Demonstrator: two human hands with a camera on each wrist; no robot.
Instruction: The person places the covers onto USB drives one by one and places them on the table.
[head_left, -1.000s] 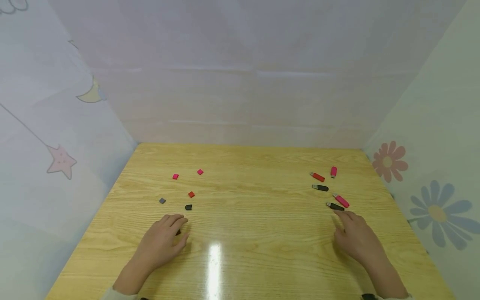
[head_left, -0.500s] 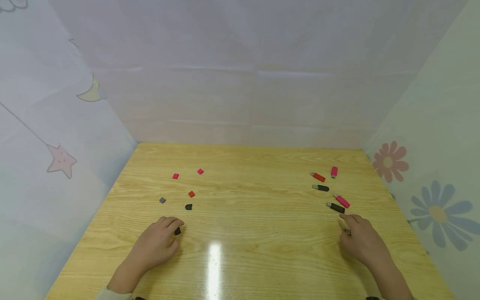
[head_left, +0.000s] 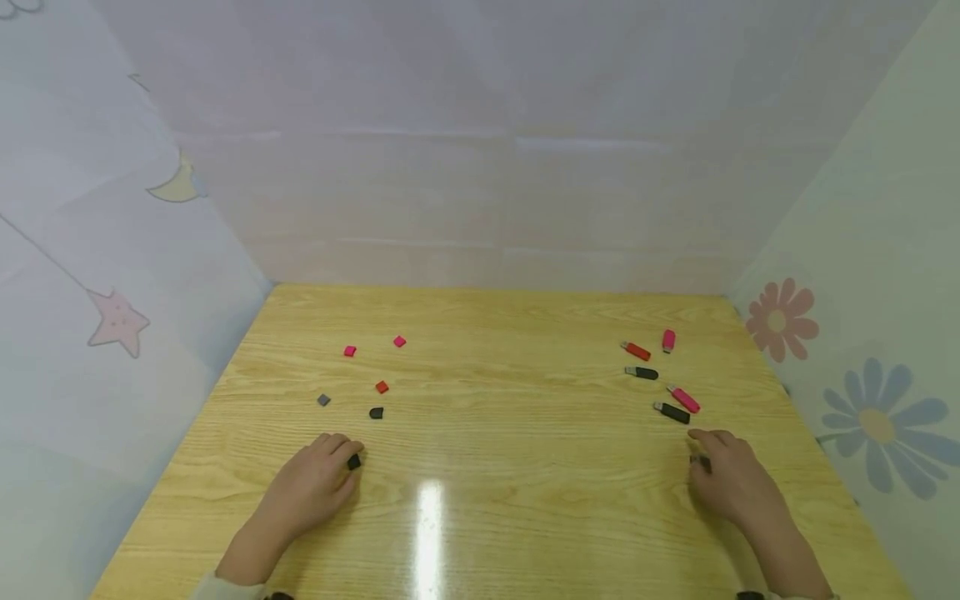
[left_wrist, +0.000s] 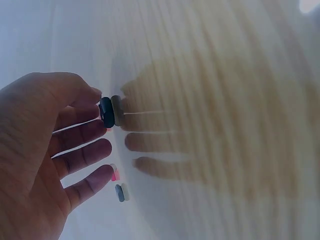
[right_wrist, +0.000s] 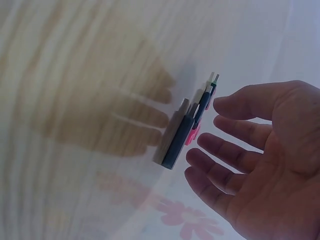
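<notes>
Your left hand (head_left: 313, 485): fingers loosely extended, thumb and index finger at the near black cap (head_left: 353, 462), which sits between them on the wood-grain table (head_left: 525, 500). Left wrist view has the thumb tip right by the cap; can't tell if it's touching. No firm grip visible.

Ahead of that hand: grey cap (head_left: 324, 400) about straight on, second black cap (head_left: 377, 413) ahead and to its right, red cap (head_left: 382, 387) just past that. Two pink caps farthest out, one (head_left: 350, 352) nearer your left, the other (head_left: 400, 342) to its right.

Your right hand (head_left: 737, 482): fingers relaxed and a bit spread, thumb apart, nothing gripped. The near black stick (right_wrist: 177, 142) lies on the table just off the fingertips in the right wrist view; from the head view it's partly hidden by the thumb side.

Ahead and left of that hand: second black stick (head_left: 673, 412), pink stick (head_left: 684, 399) just beside it. Farther out: third black stick (head_left: 643, 373), red stick (head_left: 637, 351), another pink stick (head_left: 668, 340).
</notes>
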